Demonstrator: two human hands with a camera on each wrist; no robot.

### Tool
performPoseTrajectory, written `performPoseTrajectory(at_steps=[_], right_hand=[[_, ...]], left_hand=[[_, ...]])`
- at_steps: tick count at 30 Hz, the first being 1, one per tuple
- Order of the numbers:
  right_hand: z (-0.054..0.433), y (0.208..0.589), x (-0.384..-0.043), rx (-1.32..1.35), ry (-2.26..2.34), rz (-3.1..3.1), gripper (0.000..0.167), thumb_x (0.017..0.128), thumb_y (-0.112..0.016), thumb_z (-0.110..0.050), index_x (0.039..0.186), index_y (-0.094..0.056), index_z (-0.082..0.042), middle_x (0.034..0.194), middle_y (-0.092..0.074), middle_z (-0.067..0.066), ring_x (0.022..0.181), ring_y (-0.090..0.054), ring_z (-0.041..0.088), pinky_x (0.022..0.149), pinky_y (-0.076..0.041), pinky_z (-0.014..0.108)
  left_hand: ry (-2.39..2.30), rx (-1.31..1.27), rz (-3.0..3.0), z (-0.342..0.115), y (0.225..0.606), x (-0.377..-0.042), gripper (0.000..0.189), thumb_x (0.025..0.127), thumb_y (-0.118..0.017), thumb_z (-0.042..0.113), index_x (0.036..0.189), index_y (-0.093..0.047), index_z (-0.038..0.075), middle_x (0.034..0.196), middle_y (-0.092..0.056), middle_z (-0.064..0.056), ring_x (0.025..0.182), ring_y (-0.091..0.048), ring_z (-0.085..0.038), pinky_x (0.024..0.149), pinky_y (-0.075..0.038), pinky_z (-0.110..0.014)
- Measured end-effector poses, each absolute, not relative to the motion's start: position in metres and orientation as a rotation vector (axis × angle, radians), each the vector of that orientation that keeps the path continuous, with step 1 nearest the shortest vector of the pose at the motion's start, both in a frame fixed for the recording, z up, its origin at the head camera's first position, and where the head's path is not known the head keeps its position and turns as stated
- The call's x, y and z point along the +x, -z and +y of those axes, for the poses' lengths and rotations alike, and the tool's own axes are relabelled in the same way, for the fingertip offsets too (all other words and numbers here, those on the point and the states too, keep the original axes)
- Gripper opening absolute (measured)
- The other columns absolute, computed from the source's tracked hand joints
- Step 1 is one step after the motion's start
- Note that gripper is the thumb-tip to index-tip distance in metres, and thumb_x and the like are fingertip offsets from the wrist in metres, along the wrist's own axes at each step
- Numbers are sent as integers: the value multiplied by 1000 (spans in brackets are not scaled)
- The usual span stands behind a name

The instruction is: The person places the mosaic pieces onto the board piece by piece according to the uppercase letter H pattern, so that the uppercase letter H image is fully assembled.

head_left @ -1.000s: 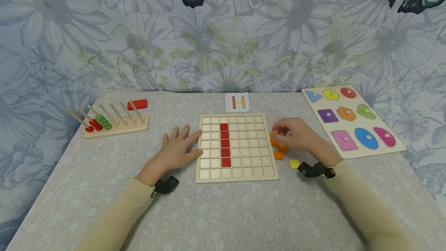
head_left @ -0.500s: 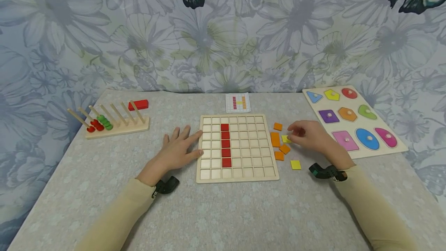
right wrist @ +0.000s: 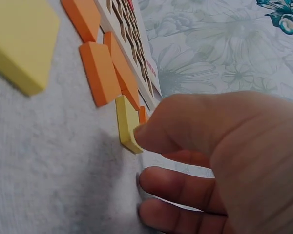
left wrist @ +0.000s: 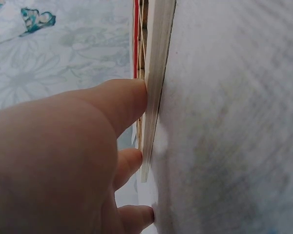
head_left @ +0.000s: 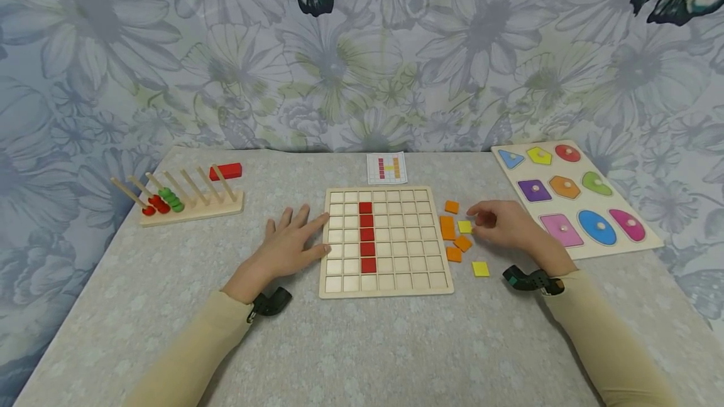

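Observation:
My left hand (head_left: 285,249) lies spread, its thumb and index fingertips at the left edge of the wooden grid board (head_left: 346,291). In the left wrist view, the thumb (left wrist: 129,100) touches the board's side. A column of several red square tiles (head_left: 367,234) fills part of the grid. Right of the board, my right hand (head_left: 503,228) hovers with loosely bent fingers beside a small yellow tile (head_left: 465,227) lying flat on the table. The right thumb (right wrist: 161,129) overlaps that tile's edge in the right wrist view. Another yellow tile (head_left: 480,269) lies nearer me.
Several orange tiles (head_left: 447,228) lie between board and right hand. A pattern card (head_left: 387,168) sits behind the board. At left stands a peg rack (head_left: 198,211) with red and green beads, a red block (head_left: 225,171) behind it. A knobbed shape puzzle (head_left: 577,213) lies at right.
My right hand has drawn back to the right from over the orange tiles, uncovering them and the yellow tile beside its fingertips. My left hand stays at the board's edge.

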State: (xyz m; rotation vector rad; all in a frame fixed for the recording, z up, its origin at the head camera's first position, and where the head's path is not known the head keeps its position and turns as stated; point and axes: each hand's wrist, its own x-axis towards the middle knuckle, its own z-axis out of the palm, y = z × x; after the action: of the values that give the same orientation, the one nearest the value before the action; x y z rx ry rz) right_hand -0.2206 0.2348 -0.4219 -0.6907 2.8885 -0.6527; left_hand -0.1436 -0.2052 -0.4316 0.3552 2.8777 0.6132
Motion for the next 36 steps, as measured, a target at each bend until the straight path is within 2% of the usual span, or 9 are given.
performPoseTrajectory(at_steps=[8,24,36], right_hand=[[237,426,-222,-776,674,2878,29,81,-78,-8,110,-74,-4,89,-68,5,79,-56,15,72,-49,28],[239,431,-219,-842,721,2869,30,84,-79,-9,114,-77,-5,90,-66,5,79,-52,14,71,-46,26],[239,431,-218,-864,716,2852,27,85,-79,-10,111,-78,-6,83,-60,1,74,-46,11,66,-40,24]], left_hand=[[-616,360,2888,-206,432,-143,67,102,-59,43,160,-36,20,167,-18,-29,152,-7,-60,112,-5,-84],[-624,370,2881,-207,435,-145,69,101,-60,44,161,-35,20,168,-16,-29,153,-6,-60,112,-4,-84],[-624,361,2871,-208,433,-143,69,101,-60,43,161,-35,20,168,-16,-29,153,-5,-60,112,-3,-84]])
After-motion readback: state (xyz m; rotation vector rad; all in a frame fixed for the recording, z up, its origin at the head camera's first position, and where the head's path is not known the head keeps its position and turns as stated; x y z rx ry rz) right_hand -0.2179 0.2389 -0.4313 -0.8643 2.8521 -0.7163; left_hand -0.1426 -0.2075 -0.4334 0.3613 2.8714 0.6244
